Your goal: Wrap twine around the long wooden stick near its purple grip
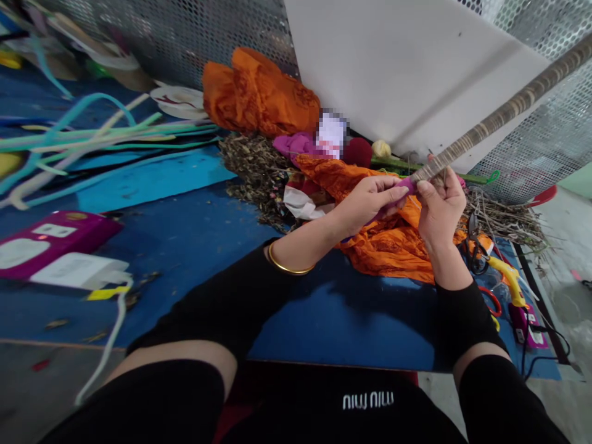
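My left hand (370, 200) is closed around the purple-wrapped lower end of a long pole (504, 117), which is covered in a brown banded wrap. The pole slants up to the right and leaves the view at the edge. My right hand (441, 206) is closed at the pole just above the purple part, its thumb and fingers pinched against it; whether a thin strand lies between them I cannot make out. Beneath both hands spreads a crumpled orange patterned cloth (393, 253).
Dry twigs (504, 219), scissors (474, 246) and a yellow glue gun (509, 277) lie at right. Dried plant matter (252, 179) and an orange cloth bundle (259, 98) sit at back. Coloured flexible strips (92, 139) and a purple power strip (87, 228) are at left on the blue table (198, 246).
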The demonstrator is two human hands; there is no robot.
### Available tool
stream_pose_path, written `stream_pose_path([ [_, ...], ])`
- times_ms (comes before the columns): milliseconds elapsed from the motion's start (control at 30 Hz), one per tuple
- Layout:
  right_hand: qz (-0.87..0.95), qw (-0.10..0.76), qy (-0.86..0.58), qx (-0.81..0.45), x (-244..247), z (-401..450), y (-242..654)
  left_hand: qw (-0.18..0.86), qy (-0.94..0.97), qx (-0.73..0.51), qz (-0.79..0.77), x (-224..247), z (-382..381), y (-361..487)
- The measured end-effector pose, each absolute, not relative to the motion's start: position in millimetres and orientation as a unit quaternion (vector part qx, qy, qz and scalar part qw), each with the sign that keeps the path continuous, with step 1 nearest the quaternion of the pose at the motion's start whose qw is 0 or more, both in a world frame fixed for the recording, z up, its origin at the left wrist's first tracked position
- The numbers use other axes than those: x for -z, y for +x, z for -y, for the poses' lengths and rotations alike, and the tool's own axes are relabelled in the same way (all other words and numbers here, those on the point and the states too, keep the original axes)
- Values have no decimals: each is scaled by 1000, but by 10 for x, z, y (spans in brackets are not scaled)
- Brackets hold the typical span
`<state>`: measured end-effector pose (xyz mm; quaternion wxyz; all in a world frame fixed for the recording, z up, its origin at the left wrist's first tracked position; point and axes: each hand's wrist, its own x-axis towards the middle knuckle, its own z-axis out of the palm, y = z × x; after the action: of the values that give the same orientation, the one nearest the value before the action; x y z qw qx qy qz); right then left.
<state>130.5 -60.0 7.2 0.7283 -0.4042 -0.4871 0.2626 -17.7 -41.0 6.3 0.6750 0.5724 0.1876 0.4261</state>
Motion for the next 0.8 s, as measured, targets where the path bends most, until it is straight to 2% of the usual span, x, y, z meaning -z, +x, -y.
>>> stream_pose_path([
  [400,491,724,-447,-188,-11,591,1335,602,603,-481,-207,-28,440,-120],
  [633,455,765,-347,-296,-47,583,1275,621,567,-493,-224,-13,344,-170],
  [800,457,763,-373,-266,-32,629,1217,553,585,-522,-282,-33,299,-198],
])
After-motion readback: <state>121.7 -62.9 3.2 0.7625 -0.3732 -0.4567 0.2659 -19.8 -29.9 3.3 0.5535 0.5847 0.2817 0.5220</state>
